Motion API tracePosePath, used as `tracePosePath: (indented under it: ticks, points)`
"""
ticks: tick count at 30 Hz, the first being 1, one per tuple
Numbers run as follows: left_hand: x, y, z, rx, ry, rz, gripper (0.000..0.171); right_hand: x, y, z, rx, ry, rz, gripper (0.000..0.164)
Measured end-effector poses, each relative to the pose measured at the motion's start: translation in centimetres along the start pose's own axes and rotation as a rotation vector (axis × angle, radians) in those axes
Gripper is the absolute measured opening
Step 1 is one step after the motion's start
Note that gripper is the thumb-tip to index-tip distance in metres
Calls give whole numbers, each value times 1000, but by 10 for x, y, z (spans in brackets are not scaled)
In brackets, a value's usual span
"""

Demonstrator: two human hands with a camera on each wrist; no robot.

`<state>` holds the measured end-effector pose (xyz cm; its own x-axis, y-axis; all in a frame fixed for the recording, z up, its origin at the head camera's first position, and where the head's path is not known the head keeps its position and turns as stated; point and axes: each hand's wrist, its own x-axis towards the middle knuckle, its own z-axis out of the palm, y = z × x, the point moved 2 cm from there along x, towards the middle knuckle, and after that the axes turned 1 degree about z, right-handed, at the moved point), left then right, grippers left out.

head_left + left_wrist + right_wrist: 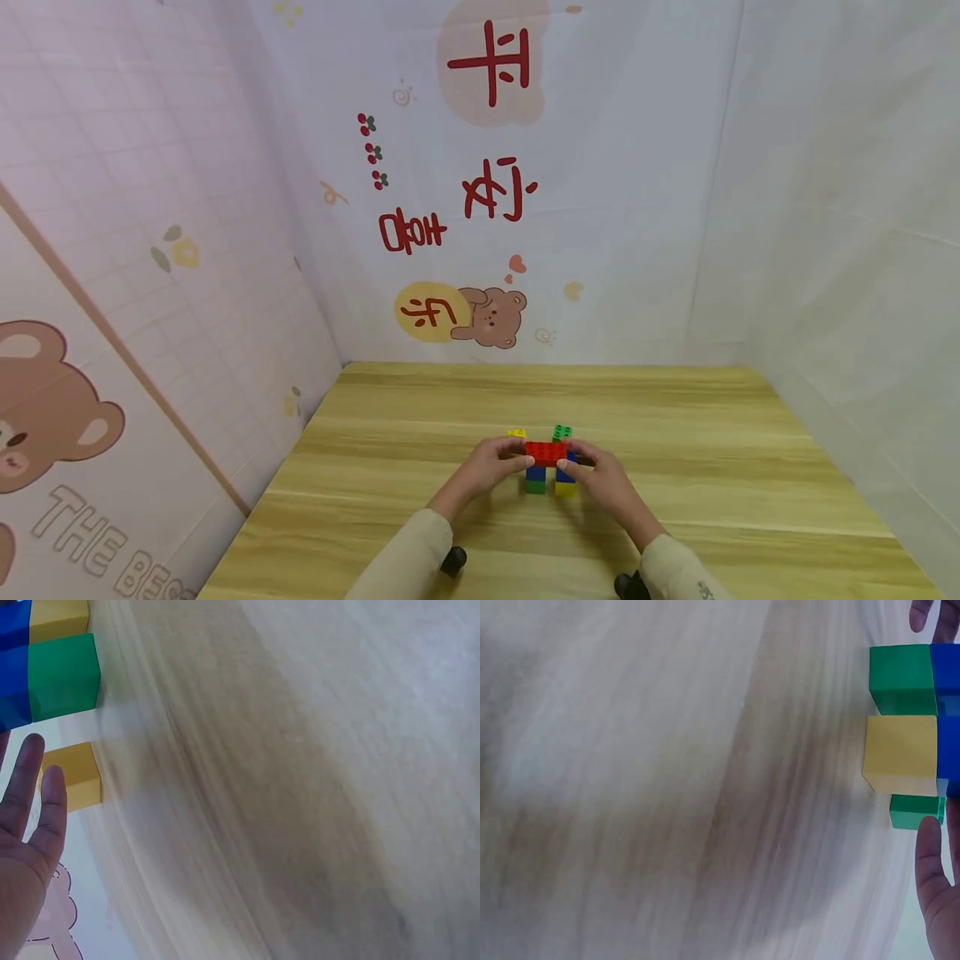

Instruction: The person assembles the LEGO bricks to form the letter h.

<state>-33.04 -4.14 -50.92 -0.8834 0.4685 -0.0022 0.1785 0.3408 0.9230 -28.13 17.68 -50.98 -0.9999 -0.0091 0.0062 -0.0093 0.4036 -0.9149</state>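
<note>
Red brick [547,452]; wall lettering [107,552] "THE BES"

The long brick [546,453] lies between the fingers of the left hand [491,468] and those of the right hand [603,483], an end at each set of fingertips. Beneath it, lower than the fingertips, the left stack [536,481] and right stack [562,481] stand side by side on the table [675,417]. Behind the left fingers sits one small brick [517,432]; behind the right, another brick [562,432].
</note>
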Motion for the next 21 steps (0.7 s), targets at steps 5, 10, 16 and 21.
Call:
tracePosePath:
  ticks: [5,10,16,21]
  points:
    - [0,2,-1,4,2,-10,34,0,2,-3,32,0,8,53]
    - [-1,0,-2,31,8,-8,40,2,5,-7,56,14,21,56]
    - [-5,-6,-9,52,-1,1,46,0,6,-9,53,27,26,47]
    - [-7,-11,-21,18,15,-3,45,-3,7,-10,61,40,21,38]
